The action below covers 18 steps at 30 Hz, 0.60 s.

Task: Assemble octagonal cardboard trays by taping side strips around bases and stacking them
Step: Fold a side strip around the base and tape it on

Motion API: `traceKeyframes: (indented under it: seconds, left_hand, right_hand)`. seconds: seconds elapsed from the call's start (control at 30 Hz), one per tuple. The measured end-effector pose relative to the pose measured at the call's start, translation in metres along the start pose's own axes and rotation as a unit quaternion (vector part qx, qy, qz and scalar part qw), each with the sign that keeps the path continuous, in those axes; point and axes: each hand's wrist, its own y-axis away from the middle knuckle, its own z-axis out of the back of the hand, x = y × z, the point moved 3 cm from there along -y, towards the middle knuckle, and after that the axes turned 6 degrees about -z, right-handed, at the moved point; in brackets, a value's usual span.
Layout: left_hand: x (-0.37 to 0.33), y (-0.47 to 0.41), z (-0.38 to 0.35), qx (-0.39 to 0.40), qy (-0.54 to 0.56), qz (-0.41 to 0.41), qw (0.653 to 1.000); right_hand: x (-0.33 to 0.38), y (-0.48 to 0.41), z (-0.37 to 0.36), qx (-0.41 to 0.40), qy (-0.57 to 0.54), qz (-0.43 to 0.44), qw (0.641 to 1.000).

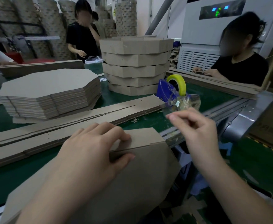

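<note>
Two hands over the green table [148,122]. With the left hand [97,146]: gripping a side strip [142,136] stood on edge against the near base [132,175], fingers curled over its top, thumb pressed to the base's edge. With the right hand [195,126]: raised just beside, wrist bent, fingertips pinched on what looks like clear tape [171,109] (too blurred to be sure). Beyond, counted: one blue tape dispenser [166,91] carrying one yellow roll [178,81]; five finished trays in one stack [135,65]; one thick pile of flat octagonal bases [48,88] at the left; long loose strips [68,122] between that pile and the hands, too many to count.
</note>
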Motion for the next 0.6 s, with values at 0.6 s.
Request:
traceKeyframes:
  seconds: [0.6]
  left_hand:
    - [-0.001,0.007,0.006,0.020,-0.022,-0.011,0.999]
  right_hand:
    - [0.014,0.085,-0.071,-0.003,-0.304,-0.343,0.889]
